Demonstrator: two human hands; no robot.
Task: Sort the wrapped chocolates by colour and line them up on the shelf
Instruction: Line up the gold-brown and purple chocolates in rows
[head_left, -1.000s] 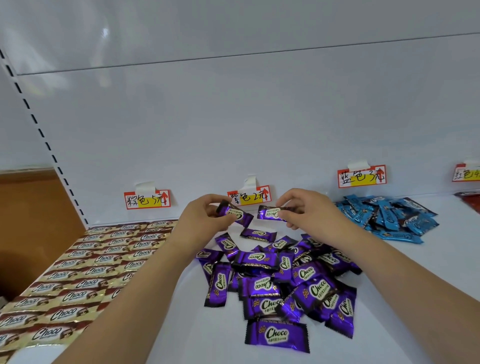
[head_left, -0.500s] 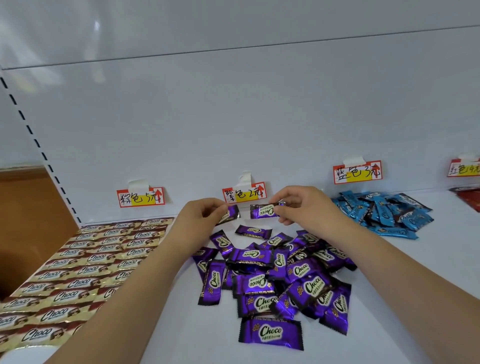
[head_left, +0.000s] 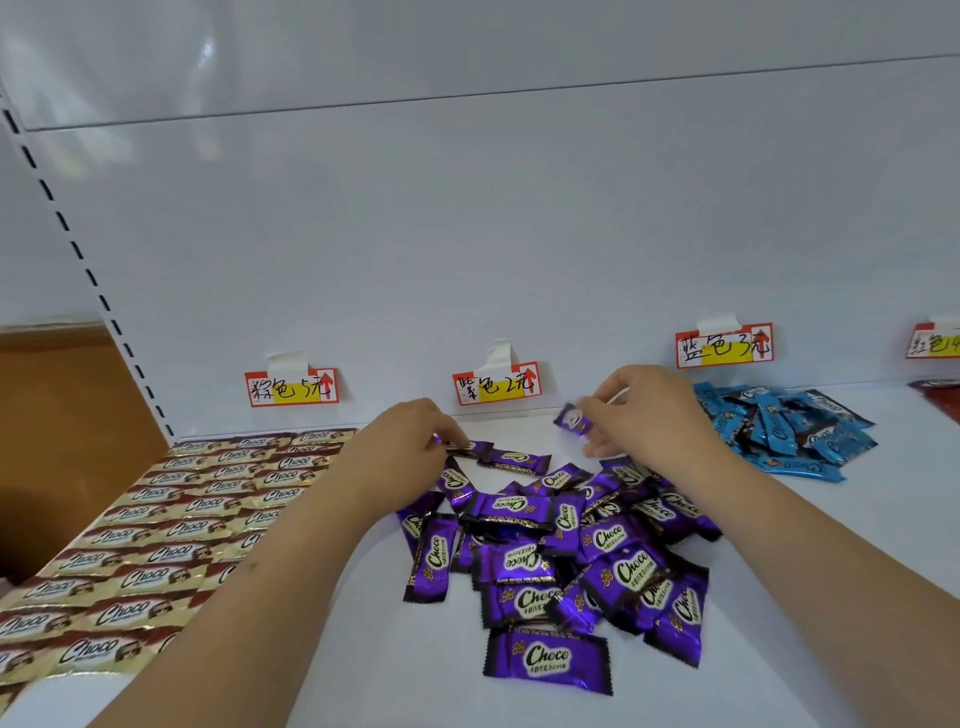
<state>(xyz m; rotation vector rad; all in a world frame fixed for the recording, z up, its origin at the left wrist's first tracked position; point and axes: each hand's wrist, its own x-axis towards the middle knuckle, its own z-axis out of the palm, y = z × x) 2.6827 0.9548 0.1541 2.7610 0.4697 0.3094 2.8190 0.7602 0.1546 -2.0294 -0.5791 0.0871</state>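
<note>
A loose heap of purple wrapped chocolates (head_left: 566, 551) lies in the middle of the white shelf (head_left: 363, 649). My left hand (head_left: 400, 447) pinches one purple chocolate (head_left: 467, 448) low at the shelf surface, by the heap's far left. My right hand (head_left: 639, 415) pinches another purple chocolate (head_left: 571, 418) just above the shelf, below the purple price tag (head_left: 496, 383). Gold-and-brown chocolates (head_left: 171, 519) lie in neat rows on the left. Blue chocolates (head_left: 784, 431) sit piled at the right.
Price tags are stuck to the white back wall: a brown one (head_left: 291, 387), a blue one (head_left: 724, 345) and a red one (head_left: 935, 340) at the right edge. Red wrappers (head_left: 940, 389) peek in at far right. A slotted upright (head_left: 78, 249) bounds the shelf's left side.
Both hands have dropped and spread apart: the left has brought its purple chocolate down to the shelf, and the right has carried its chocolate to the right, turning it.
</note>
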